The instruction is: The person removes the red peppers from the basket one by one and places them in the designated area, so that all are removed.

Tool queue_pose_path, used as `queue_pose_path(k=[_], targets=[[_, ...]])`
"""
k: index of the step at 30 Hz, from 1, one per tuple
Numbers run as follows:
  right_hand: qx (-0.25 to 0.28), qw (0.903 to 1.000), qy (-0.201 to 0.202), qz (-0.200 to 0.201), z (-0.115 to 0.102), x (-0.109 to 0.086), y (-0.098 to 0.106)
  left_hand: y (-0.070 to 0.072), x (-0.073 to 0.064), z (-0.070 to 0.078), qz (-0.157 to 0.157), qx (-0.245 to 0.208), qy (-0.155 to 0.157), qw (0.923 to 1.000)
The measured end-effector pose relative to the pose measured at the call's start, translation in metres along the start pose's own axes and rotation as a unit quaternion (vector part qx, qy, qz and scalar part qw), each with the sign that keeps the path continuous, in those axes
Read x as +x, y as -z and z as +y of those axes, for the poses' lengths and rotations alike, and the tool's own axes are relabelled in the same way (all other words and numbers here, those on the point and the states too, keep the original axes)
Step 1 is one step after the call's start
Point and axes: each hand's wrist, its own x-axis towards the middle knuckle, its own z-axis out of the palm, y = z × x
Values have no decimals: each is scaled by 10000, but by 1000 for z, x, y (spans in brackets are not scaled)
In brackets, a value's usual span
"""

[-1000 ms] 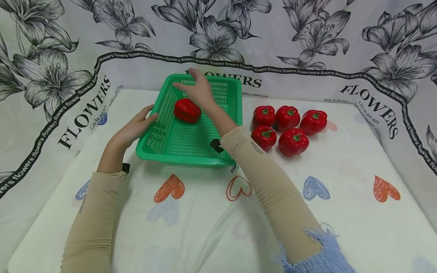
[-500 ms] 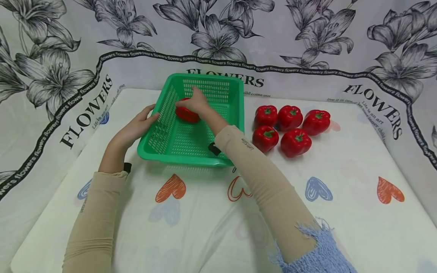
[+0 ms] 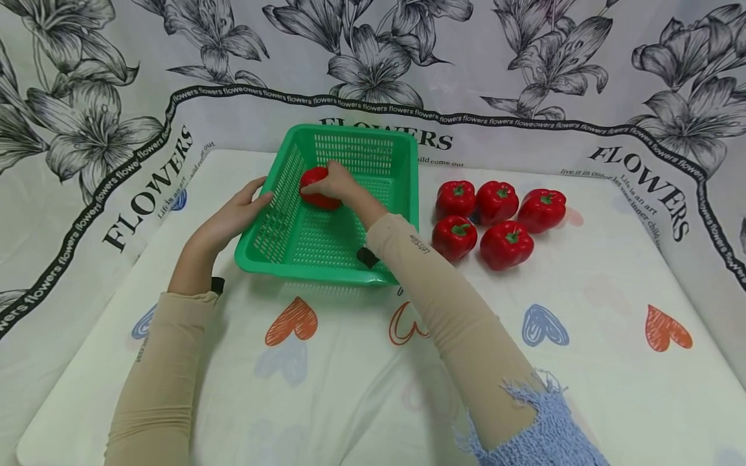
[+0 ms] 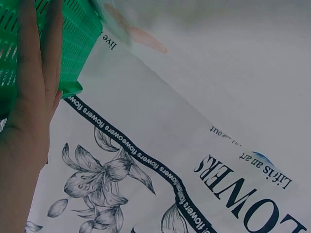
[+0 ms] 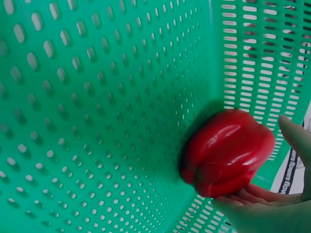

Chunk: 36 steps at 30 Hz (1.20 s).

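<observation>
A green slotted plastic basket [image 3: 326,275] sits left of centre in the head view. One red bell pepper [image 5: 228,153] lies on its side inside, near the left wall. My right hand [image 3: 335,184] reaches in and grips that pepper from its right side. In the right wrist view the fingers [image 5: 257,193] go behind its lower edge, and another digit shows by its right end. My left hand [image 3: 236,213] lies against the basket's left side, thumb at the rim. The left wrist view shows its long, straight fingers [image 4: 30,63] along the slotted wall.
Several more red bell peppers [image 3: 507,246] stand in a cluster right of the basket, stems mostly up. Under everything is a white cloth with heart prints [image 3: 544,325]. A flower-printed backdrop [image 3: 373,65] rises behind.
My right hand has come down and forward from above the basket onto the pepper inside, now covering its right side. The left hand has stayed at the basket's left rim.
</observation>
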Motion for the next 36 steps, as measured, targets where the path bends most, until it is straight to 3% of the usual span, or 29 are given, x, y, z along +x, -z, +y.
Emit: queue_pose_path(k=[6, 11, 20, 25, 36], targets=[[-691, 9964, 329, 375, 0, -5, -4, -1, 0, 1, 40, 6, 17, 10000], [-971, 9934, 259, 558, -3, -8, -6, -1, -1, 3, 51, 18, -23, 10000], [108, 9926, 288, 1178, -16, -15, 1, -1, -2, 4, 33, -15, -71, 10000], [342, 9865, 605, 1480, -26, -25, 9, 0, 0, 3, 33, -9, -39, 10000], [1354, 9739, 1250, 1325, -48, -68, 38, 0, 1, 1, 19, 68, 34, 10000]])
